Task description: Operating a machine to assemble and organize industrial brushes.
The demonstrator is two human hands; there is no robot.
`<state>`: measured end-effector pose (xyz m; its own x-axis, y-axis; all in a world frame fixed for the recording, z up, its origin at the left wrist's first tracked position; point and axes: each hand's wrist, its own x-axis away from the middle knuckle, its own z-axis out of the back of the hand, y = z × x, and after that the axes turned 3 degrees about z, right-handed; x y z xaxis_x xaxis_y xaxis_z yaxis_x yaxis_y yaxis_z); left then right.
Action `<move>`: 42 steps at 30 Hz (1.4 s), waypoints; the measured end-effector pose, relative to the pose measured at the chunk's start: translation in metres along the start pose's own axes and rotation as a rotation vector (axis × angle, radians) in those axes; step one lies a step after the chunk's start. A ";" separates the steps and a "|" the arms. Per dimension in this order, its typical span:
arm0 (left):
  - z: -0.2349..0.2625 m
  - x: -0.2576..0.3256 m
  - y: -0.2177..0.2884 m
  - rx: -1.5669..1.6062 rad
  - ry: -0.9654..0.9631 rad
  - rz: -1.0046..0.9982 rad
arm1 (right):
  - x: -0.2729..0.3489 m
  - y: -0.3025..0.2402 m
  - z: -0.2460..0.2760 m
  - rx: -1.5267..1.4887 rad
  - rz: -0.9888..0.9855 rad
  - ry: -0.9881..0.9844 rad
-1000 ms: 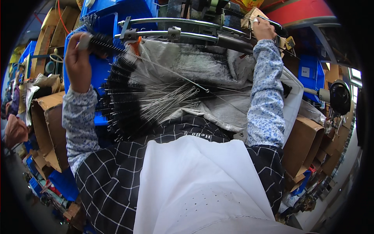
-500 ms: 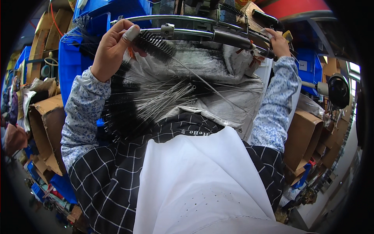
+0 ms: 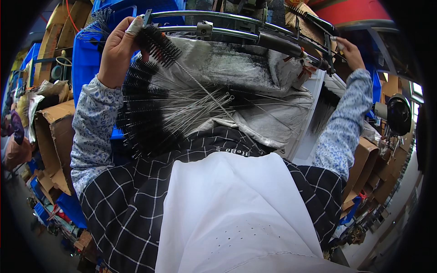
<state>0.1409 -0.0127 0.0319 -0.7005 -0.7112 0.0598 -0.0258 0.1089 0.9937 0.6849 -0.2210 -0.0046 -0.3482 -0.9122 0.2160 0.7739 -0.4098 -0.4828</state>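
Observation:
My left hand point(image 3: 119, 52), white tape on its thumb, pinches the bristled end of a black wire brush point(image 3: 160, 46) at the left end of the metal rails point(image 3: 205, 29). The brush's twisted wire stem slants down across my lap. Beyond the right end of the rails is my right hand point(image 3: 350, 53), its fingertips pressed together by a dark metal part. What they hold, if anything, is too small to make out. Below the rails, several more wire brushes point(image 3: 150, 104) lie fanned on a grey cloth point(image 3: 273, 116), bristles left and looped wire ends toward the middle.
A blue bin point(image 3: 86, 63) stands left, with wire ends point(image 3: 98, 22) sticking up behind it. To the right is a white tray point(image 3: 307, 123) beside more black bristles point(image 3: 325, 107). Cardboard boxes point(image 3: 57, 141) flank both sides. A round black lamp-like object point(image 3: 399, 113) is far right.
My left hand has moved left with the brush, whose stem now hangs more steeply. My right hand has shifted right, away from the rail end.

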 end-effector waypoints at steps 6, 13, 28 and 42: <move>-0.031 -0.013 -0.005 -0.138 -0.253 0.003 | 0.092 -0.140 -0.059 -0.345 0.199 -0.514; -0.059 0.004 -0.021 -0.239 -0.411 0.149 | 0.091 -0.272 -0.190 -1.134 0.144 -0.659; 0.055 0.083 -0.071 -1.470 -0.461 0.427 | -0.042 -0.145 -0.146 0.501 0.066 0.702; 0.057 0.074 -0.100 -1.433 -0.180 0.250 | -0.060 -0.133 -0.143 0.548 0.056 0.596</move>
<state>0.0510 -0.0370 -0.0684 -0.6603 -0.6720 0.3351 0.7475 -0.6311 0.2074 0.5273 -0.1120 -0.0751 -0.4051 -0.8409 -0.3588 0.8938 -0.4468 0.0382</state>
